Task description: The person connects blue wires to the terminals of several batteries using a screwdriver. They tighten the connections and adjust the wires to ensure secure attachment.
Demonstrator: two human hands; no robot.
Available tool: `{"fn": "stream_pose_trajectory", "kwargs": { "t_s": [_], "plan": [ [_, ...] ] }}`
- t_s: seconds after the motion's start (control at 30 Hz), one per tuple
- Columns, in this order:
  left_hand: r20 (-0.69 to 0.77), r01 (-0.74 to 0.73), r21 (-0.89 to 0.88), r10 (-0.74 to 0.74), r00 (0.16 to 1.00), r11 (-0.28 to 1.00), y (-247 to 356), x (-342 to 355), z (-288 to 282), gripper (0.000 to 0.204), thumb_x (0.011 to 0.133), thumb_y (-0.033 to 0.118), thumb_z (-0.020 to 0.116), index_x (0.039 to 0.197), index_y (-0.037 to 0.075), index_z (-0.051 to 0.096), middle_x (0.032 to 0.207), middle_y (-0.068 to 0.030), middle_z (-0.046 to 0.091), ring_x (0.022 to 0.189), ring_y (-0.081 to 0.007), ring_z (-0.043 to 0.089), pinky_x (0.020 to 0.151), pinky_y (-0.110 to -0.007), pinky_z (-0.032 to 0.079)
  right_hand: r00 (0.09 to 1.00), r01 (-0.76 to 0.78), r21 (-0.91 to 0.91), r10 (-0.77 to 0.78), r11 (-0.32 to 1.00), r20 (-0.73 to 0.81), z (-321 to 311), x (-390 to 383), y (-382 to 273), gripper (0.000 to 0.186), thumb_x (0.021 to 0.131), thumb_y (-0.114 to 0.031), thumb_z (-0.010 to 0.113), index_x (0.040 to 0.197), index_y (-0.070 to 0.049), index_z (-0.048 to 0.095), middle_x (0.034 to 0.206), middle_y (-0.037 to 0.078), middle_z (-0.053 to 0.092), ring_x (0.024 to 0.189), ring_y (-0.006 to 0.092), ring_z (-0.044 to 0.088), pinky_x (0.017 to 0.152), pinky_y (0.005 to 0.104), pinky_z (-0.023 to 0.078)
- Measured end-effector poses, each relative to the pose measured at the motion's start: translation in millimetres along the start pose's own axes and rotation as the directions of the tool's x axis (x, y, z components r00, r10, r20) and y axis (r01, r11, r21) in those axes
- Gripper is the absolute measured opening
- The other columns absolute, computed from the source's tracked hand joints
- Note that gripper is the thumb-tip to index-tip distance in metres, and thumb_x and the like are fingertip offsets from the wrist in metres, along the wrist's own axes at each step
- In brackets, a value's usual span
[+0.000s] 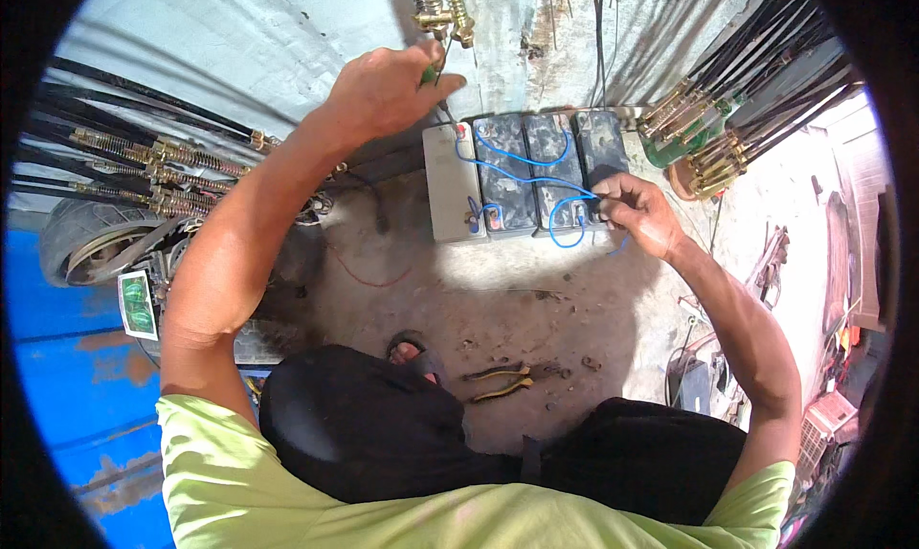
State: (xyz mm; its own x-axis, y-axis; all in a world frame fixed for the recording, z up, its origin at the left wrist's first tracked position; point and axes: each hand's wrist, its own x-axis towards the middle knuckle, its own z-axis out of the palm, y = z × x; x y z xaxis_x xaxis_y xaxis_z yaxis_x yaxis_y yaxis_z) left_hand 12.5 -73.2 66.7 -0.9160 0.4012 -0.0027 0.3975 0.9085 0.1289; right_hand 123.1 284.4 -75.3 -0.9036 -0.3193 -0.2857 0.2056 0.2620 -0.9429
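Observation:
Against the wall stands a row of block batteries: one grey battery [448, 187] at the left and three black batteries [510, 180] beside it. Blue wires [531, 178] loop over their tops and join some terminals. At the row's right front, my right hand [639, 216] pinches a blue wire between thumb and fingers. Raised above the grey battery, my left hand [388, 94] is closed on a thin dark lead with a green part [429, 74]. That lead runs down toward the grey battery's far end; its exact kind is not clear.
Yellow-handled pliers [503, 383] lie on the dirty floor near my foot. Black cables with springs [182, 171] hang at the left, and more spring-ended cables [708, 156] stand at the right. A tyre [96, 243] is beside a blue surface [57, 377]. A green bottle [675, 147] stands right of the batteries.

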Motion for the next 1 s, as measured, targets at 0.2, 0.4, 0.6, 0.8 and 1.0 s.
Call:
{"fn": "stream_pose_trajectory", "kwargs": {
  "t_s": [0.2,0.4,0.6,0.8,1.0],
  "plan": [
    [-0.120,-0.382,-0.090,0.371,0.921,0.920,-14.3,13.5,22.9,0.045,0.098,0.039,0.059,0.128,0.005,0.057,0.103,-0.0249,0.068,0.099,-0.0452,0.066,0.087,-0.055,0.051,1.000,0.024,-0.033,-0.023,0.999,0.009,-1.5,2.5,5.9,0.017,0.094,-0.009,0.066,0.110,-0.002,0.068,0.088,-0.002,0.064,0.075,0.0069,0.056,0.069,0.0255,0.048],
    [-0.105,-0.236,0.118,0.249,0.963,0.965,-1.7,6.0,14.6,0.049,0.099,0.042,0.054,0.130,0.004,0.060,0.109,-0.0271,0.069,0.097,-0.0408,0.070,0.083,-0.050,0.056,1.000,-0.002,0.020,0.002,1.000,0.001,-0.6,-1.0,-0.4,0.018,0.094,-0.008,0.065,0.111,-0.001,0.068,0.090,-0.001,0.067,0.076,0.0071,0.057,0.070,0.0257,0.048],
    [0.001,-0.184,0.147,0.186,0.983,0.972,2.9,14.3,9.7,0.045,0.099,0.035,0.057,0.133,0.005,0.055,0.096,-0.0250,0.070,0.092,-0.0429,0.070,0.085,-0.053,0.053,1.000,0.011,-0.070,-0.011,0.997,-0.007,-3.2,-0.8,0.8,0.020,0.095,-0.010,0.066,0.113,-0.001,0.068,0.093,0.001,0.069,0.078,0.0077,0.058,0.072,0.0264,0.049],
    [0.023,-0.327,-0.071,0.330,0.944,0.942,-8.6,15.6,7.2,0.049,0.096,0.031,0.061,0.138,0.007,0.052,0.101,-0.0226,0.070,0.098,-0.0437,0.068,0.087,-0.054,0.052,1.000,0.024,-0.050,-0.025,0.998,-0.014,-1.8,-0.8,-1.8,0.018,0.095,-0.010,0.066,0.111,-0.001,0.069,0.091,0.000,0.068,0.077,0.0070,0.058,0.072,0.0263,0.048],
    [0.037,0.019,0.109,-0.024,0.999,0.994,16.2,7.5,-2.9,0.048,0.096,0.041,0.064,0.125,0.003,0.060,0.097,-0.0244,0.072,0.096,-0.0443,0.070,0.083,-0.053,0.055,0.999,0.032,-0.007,-0.032,0.999,-0.027,-0.6,-0.3,3.9,0.017,0.094,-0.010,0.067,0.109,-0.002,0.069,0.087,-0.001,0.067,0.077,0.0071,0.057,0.072,0.0265,0.048]
  ]
}}
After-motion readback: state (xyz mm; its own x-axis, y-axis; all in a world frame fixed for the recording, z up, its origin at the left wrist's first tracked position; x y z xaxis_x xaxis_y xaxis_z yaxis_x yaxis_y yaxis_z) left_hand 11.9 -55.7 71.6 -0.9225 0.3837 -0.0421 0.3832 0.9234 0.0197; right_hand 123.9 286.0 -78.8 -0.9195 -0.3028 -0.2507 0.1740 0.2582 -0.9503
